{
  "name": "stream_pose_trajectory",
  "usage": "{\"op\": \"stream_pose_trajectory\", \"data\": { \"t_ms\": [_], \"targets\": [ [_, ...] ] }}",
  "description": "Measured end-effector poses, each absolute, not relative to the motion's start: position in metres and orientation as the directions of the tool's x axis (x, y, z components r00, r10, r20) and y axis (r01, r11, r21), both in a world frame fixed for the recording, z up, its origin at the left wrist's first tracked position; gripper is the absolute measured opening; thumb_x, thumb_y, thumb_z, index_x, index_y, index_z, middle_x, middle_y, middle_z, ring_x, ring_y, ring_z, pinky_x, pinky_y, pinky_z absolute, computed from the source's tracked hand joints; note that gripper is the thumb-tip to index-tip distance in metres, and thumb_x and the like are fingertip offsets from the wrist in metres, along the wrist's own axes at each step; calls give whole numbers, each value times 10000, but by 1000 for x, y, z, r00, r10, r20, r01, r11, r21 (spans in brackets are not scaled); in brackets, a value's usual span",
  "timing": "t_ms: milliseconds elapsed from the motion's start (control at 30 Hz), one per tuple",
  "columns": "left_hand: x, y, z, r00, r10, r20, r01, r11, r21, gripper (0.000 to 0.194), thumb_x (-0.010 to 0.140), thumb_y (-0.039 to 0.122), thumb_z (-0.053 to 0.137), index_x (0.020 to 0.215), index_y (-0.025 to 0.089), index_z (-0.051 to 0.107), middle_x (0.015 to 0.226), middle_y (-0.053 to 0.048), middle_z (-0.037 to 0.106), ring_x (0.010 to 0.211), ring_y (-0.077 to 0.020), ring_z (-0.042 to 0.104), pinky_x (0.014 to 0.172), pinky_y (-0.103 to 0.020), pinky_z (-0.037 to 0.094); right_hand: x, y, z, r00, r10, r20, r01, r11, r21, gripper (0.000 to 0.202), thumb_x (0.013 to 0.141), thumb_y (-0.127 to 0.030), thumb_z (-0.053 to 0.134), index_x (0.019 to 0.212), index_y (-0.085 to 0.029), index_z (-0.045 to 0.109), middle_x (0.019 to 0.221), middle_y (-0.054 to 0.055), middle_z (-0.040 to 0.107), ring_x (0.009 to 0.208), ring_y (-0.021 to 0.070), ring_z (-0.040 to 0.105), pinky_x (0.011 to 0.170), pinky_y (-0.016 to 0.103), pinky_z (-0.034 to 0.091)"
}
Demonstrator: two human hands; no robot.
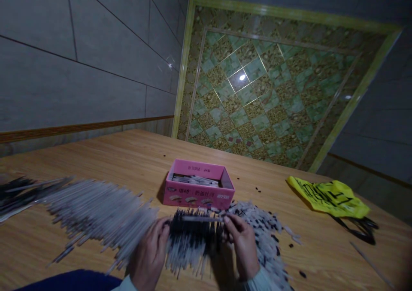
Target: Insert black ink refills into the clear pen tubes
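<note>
A thin pale stick (201, 219) lies level between my two hands, just in front of the pink box (197, 194). My right hand (240, 239) pinches its right end between thumb and fingers. My left hand (152, 248) is closed near the other end; what its fingertips hold is too small to make out. Beneath the stick is a bunch of dark-topped, pale sticks (186, 244). More pale sticks lie inside the box. To the left of my left hand spreads a wide row of pale sticks (106, 218).
Small white and black pieces (262, 231) are heaped right of the box. A yellow bag (328, 196) with dark handles and a lone stick (370, 263) lie farther right. Dark sticks (19, 192) sit at the far left of the wooden table (128, 153).
</note>
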State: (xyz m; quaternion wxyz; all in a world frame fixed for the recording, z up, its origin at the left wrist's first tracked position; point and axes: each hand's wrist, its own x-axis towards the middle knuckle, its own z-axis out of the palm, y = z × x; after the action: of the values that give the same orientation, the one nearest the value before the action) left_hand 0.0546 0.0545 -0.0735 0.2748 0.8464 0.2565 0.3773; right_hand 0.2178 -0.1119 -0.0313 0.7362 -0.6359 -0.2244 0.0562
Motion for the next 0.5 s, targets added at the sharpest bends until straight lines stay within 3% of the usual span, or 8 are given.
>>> {"op": "stream_pose_trajectory", "data": {
  "t_ms": [67,233,367,500],
  "targets": [
    [51,64,-71,562,683,467,389,-716,579,285,893,302,356,1031,179,572,974,-94,667,925,-213,617,818,-305,451,235,-106,-16,898,333,287,221,223,-949,358,672,-403,715,890,-121,685,642,25,642,487,126,530,440,231,449],
    [39,78,-66,658,669,345,629,-741,237,243,832,254,395,859,185,627,887,-98,666,874,-253,608,792,-352,429,276,-73,2,884,278,375,318,228,-920,374,701,-404,654,943,-120,656,724,44,667,561,150,593,507,262,511],
    [37,78,-69,670,695,262,678,-716,166,266,824,280,410,888,169,644,908,-113,662,906,-268,611,778,-357,436,290,-47,0,860,349,371,321,195,-927,406,675,-417,635,924,-97,658,650,51,671,537,173,623,504,286,525],
    [39,73,-73,675,708,206,694,-705,148,294,831,208,394,1004,159,627,986,-125,647,904,-247,631,753,-338,445,288,-49,-6,831,389,398,393,97,-914,424,674,-412,633,984,-124,658,734,75,700,623,197,651,520,275,516]
  ]
}}
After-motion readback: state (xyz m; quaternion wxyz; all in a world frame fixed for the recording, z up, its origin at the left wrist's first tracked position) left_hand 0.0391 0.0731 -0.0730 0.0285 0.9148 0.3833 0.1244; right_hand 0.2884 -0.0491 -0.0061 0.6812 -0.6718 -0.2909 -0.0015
